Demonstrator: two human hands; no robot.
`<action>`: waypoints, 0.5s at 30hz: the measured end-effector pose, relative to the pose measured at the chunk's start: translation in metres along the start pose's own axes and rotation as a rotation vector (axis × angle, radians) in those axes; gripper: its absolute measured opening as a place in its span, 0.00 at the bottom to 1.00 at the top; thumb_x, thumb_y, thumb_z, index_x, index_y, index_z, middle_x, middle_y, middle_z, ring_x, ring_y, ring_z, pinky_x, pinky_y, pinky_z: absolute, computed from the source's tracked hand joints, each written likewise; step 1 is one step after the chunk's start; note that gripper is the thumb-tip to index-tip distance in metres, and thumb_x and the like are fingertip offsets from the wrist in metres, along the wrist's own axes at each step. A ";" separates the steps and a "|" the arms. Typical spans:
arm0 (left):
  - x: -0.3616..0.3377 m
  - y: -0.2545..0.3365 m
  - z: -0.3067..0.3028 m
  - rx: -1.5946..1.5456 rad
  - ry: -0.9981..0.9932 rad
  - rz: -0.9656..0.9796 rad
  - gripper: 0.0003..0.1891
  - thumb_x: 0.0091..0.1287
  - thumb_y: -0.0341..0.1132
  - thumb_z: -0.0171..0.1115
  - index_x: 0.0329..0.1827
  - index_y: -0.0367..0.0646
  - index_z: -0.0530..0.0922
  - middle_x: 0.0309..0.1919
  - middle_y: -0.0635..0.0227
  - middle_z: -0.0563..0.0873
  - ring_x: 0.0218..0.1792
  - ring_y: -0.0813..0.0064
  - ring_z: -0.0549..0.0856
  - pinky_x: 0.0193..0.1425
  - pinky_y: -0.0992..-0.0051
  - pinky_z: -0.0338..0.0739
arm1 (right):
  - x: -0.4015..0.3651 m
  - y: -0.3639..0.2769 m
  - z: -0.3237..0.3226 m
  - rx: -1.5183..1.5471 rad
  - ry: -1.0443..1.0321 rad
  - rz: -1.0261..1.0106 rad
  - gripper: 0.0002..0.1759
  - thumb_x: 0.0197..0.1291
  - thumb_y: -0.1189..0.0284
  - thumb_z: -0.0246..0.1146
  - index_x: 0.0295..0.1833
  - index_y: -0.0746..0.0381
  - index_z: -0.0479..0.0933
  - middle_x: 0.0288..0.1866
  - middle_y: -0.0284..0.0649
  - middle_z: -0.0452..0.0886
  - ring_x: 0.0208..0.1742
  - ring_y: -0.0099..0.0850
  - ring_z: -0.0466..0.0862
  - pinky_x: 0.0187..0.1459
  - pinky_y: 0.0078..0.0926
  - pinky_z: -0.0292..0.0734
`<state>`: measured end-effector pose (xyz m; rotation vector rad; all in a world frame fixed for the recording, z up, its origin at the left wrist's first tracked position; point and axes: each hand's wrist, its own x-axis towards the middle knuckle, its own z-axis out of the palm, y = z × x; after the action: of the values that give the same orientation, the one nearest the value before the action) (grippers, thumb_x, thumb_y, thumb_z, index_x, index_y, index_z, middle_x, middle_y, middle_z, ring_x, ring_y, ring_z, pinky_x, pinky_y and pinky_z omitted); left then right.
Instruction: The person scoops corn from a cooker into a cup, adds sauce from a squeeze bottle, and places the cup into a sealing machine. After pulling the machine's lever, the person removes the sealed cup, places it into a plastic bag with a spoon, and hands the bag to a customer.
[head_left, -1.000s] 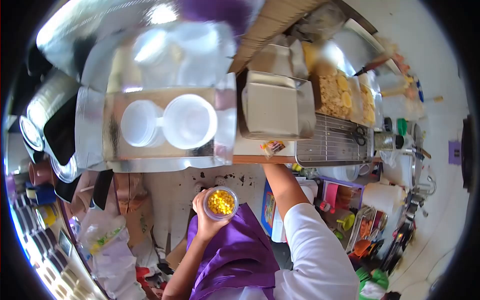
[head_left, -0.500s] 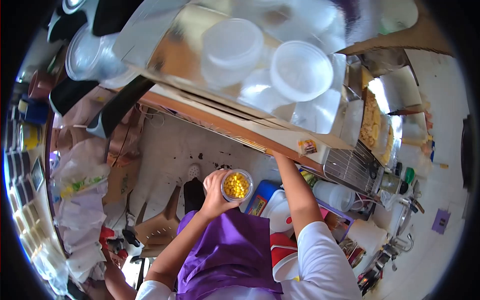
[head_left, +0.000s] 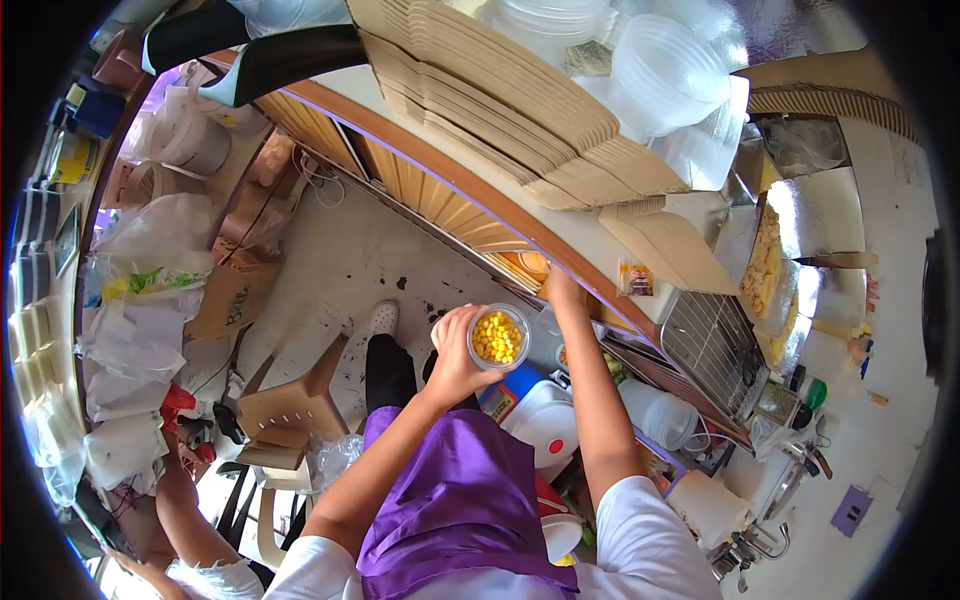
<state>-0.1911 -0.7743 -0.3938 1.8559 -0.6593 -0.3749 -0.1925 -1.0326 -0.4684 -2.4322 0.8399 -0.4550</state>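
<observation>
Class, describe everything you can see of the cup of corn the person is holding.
The cup is small, round and clear, plastic by its look, with no lid. Yellow corn kernels fill it nearly to the rim. It is seen from above, roughly upright, held over the floor just below the counter edge. The left hand wraps its side; nothing else touches it.

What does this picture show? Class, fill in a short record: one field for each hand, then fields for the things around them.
left hand: holds a clear cup of yellow corn kernels
right hand: at the counter edge, fingers partly hidden
on counter: stacked cardboard trays, clear plastic tubs, wire rack
on floor: brown stool
nearby: another person, lower left
</observation>
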 end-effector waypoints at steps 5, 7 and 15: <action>0.013 -0.008 -0.001 0.005 0.010 0.009 0.51 0.36 0.40 0.81 0.68 0.41 0.65 0.63 0.55 0.72 0.69 0.51 0.66 0.72 0.55 0.53 | -0.009 0.004 -0.006 -0.175 -0.150 0.091 0.15 0.61 0.76 0.56 0.50 0.70 0.79 0.51 0.60 0.82 0.56 0.56 0.79 0.58 0.46 0.73; 0.019 -0.012 0.003 0.005 -0.001 -0.008 0.51 0.36 0.41 0.81 0.68 0.41 0.66 0.63 0.55 0.72 0.68 0.51 0.66 0.72 0.54 0.53 | -0.014 0.008 -0.003 -0.122 -0.069 0.112 0.14 0.60 0.77 0.56 0.49 0.70 0.80 0.50 0.60 0.82 0.55 0.56 0.80 0.56 0.46 0.74; 0.049 -0.029 0.038 0.042 -0.008 0.001 0.53 0.38 0.44 0.82 0.70 0.40 0.63 0.63 0.53 0.71 0.68 0.52 0.66 0.73 0.56 0.53 | -0.025 0.088 0.051 0.348 0.115 0.587 0.12 0.66 0.75 0.56 0.53 0.63 0.75 0.32 0.46 0.81 0.23 0.34 0.77 0.22 0.32 0.69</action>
<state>-0.1653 -0.8243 -0.4321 1.8950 -0.6777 -0.3706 -0.2287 -1.0566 -0.5637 -1.7520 1.3384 -0.4652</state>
